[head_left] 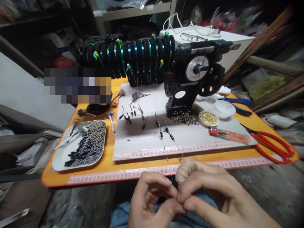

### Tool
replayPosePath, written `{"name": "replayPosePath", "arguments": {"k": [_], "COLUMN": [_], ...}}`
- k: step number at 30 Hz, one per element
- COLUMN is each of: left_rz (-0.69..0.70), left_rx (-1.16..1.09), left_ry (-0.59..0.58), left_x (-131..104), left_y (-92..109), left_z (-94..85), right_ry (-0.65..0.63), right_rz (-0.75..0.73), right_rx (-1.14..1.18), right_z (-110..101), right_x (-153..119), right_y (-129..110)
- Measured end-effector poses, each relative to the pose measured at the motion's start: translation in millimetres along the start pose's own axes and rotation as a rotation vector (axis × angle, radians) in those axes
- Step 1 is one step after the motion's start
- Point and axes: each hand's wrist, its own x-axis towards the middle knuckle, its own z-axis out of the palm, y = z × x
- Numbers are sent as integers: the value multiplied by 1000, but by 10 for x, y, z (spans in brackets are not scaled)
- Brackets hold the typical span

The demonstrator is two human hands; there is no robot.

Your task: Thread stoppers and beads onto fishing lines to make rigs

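My left hand [152, 202] and my right hand [213, 193] meet above my lap, in front of the table's near edge. Thumbs and forefingers are pinched together at the fingertips. Whatever they grip is too small or hidden to make out; a faint thin line shows just above them. A beige wrapping [186, 171] covers one finger of my right hand. Beyond the hands lies a white board [137, 139] with several small black pieces with orange tips [169, 134]. Above it, a black stand with a dial [197, 68] carries black spools [133, 55] wound with blue-green line.
A white tray [55, 163] of grey, black and yellow pieces stands left. On the right are a dish of gold beads [208, 118], coloured beads [184, 117], a cutter knife [229, 135], red-handled scissors [273, 144] and blue-handled pliers [239, 103]. Measuring tape [114, 175] edges the table.
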Motion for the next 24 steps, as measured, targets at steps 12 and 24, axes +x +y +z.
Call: {"name": "replayPosePath", "arguments": {"k": [12, 24], "left_rz": [548, 484], "left_rx": [652, 635], "left_ry": [-297, -319], "left_x": [319, 297], "left_y": [266, 230], "left_z": [-214, -183], "right_ry": [165, 111], "right_rz": [-144, -105], "right_rx": [0, 12], "right_z": [45, 96], "right_x": [-71, 20], "right_y": [93, 98]}}
